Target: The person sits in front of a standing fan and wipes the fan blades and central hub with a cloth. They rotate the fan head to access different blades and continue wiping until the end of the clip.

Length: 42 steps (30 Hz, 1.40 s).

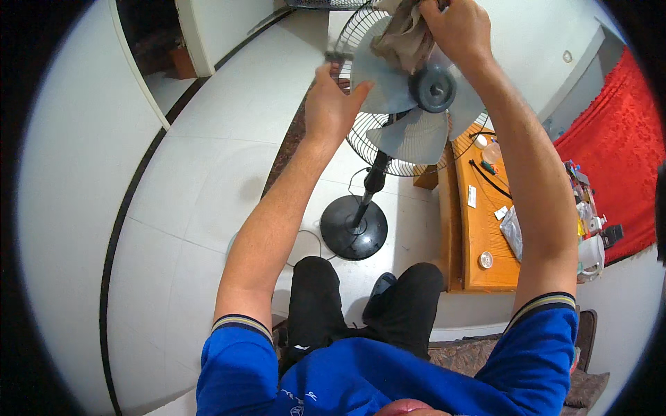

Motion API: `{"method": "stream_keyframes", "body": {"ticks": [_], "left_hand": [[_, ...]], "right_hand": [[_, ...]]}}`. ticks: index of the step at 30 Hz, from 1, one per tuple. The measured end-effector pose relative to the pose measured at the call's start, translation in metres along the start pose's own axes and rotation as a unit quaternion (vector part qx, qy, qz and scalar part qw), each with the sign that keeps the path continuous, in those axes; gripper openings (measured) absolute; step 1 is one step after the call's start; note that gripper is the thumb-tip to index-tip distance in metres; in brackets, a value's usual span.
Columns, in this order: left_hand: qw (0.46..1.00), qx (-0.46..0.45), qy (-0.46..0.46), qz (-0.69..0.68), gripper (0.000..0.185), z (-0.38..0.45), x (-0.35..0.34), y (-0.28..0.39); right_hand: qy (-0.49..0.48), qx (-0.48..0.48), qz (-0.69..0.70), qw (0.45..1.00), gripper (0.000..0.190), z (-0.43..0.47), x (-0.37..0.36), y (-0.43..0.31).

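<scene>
A pedestal fan stands before me with its front grille off, so its pale translucent fan blades [411,136] and dark hub [433,88] show in front of the black wire rear grille [364,148]. My right hand [462,31] grips a brown-grey cloth [403,39] at the upper blades. Beside the left edge of the blades is my left hand [335,101], its thumb and fingers spread; whether it touches a blade I cannot tell. Below, the black pole runs down to a round black base [354,229] on the floor.
To the right, a wooden table [489,278] bears a screwdriver [488,167], a black curved strip [489,179], a plastic bag [511,231] and a small round clear part [485,260]. Bottles and other items crowd its far side by a red curtain [619,140]. A thin cable [312,234] lies near the base.
</scene>
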<state>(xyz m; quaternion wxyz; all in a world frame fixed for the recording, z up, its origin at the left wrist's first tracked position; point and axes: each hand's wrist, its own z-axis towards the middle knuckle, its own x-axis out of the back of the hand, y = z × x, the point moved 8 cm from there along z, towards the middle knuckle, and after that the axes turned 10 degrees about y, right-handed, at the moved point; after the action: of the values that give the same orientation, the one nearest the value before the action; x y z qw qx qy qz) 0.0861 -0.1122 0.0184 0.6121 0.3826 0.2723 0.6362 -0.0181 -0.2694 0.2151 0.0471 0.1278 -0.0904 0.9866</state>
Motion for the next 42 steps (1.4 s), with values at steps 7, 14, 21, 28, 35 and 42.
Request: {"method": "stream_keyframes", "body": {"ticks": [7, 14, 21, 28, 35, 42], "left_hand": [[0.999, -0.033, 0.02, 0.024, 0.074, 0.001, -0.003, 0.004], [0.995, -0.075, -0.011, 0.068, 0.064, -0.008, -0.006, 0.007], [0.99, -0.126, 0.011, 0.069, 0.074, -0.017, -0.007, 0.01], [0.988, -0.119, -0.008, 0.096, 0.074, -0.018, -0.013, 0.008], [0.99, -0.114, -0.02, 0.082, 0.074, -0.016, -0.01, 0.014], [0.994, -0.101, -0.007, 0.037, 0.075, -0.019, -0.01, 0.021]], "right_hand": [[-0.056, 0.29, -0.315, 0.902, 0.018, -0.003, -0.065, -0.016], [-0.102, 0.271, -0.315, 0.904, 0.015, -0.008, -0.082, -0.02], [-0.05, 0.303, -0.177, 0.935, 0.011, -0.021, -0.074, -0.023], [-0.214, 0.36, -0.323, 0.849, 0.02, -0.034, -0.115, -0.001], [-0.293, 0.366, -0.337, 0.817, 0.02, -0.03, -0.112, 0.009], [-0.23, 0.325, -0.335, 0.854, 0.014, -0.041, -0.065, 0.004]]}}
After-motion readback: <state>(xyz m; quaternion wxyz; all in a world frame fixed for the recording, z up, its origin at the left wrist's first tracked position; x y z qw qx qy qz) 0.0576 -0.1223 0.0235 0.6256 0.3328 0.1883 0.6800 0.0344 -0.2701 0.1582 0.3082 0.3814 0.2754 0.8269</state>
